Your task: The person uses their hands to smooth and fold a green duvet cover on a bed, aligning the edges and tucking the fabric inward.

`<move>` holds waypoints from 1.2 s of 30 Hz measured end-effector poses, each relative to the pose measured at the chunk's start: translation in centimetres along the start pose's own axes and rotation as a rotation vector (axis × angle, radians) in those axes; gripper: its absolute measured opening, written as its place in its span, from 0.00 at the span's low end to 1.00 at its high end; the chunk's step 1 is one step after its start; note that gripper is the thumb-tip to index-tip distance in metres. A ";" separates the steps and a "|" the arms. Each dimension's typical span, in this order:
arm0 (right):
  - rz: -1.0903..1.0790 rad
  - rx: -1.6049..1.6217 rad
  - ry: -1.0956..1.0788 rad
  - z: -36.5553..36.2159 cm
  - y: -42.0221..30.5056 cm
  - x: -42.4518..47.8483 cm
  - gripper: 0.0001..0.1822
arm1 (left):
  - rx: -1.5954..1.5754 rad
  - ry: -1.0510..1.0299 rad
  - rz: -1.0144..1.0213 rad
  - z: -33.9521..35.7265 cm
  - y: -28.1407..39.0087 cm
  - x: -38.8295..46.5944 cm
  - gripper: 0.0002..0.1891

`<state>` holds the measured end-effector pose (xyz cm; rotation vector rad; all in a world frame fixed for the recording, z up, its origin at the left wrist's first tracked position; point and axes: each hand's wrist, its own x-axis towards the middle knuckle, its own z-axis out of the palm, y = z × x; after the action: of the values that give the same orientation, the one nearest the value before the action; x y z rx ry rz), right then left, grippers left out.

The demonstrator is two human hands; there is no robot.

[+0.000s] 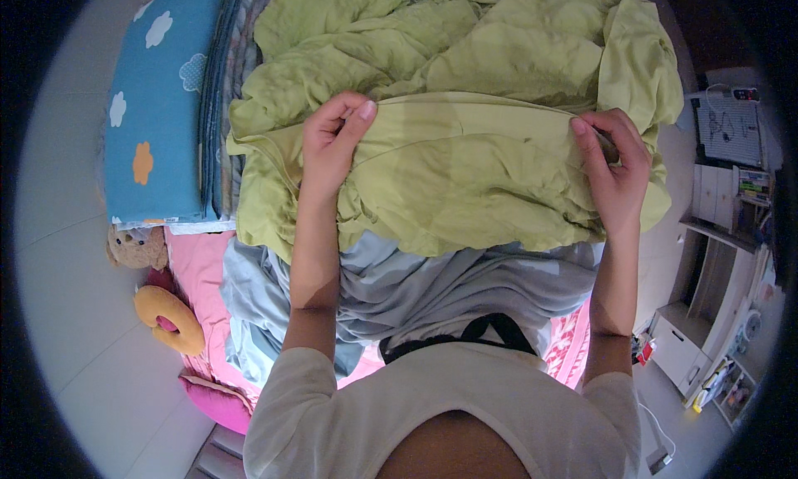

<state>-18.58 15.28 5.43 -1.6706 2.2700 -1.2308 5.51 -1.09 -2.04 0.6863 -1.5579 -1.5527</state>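
Observation:
A large, crumpled yellow-green cloth, like a bedding cover [436,186], lies heaped in front of me. My left hand [336,142] pinches its edge between thumb and fingers at the left. Further right, my right hand [614,161] grips the same edge in a similar pinch. Between the two hands the edge is stretched in a nearly straight line, and the cloth hangs in loose folds below it. Under the green cloth, nearer my body, a grey-blue blanket [424,286] lies rumpled.
Folded blue bedding with cloud shapes [156,105] is stacked at the left. Beside the wall are a teddy bear [140,247], a ring-shaped orange cushion [181,320] and a pink pillow [215,404] on a pink sheet [199,261]. White furniture [679,342] stands at the right, with a cable [661,423] on the floor.

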 end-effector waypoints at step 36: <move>0.244 0.309 -0.061 -0.9 2.5 -0.6 0.08 | 0.312 0.058 0.015 1.5 0.2 -0.1 0.10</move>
<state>-20.76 16.49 4.25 -1.2666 2.0459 -1.3646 4.37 -0.21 -1.69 0.8806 -1.7753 -1.2781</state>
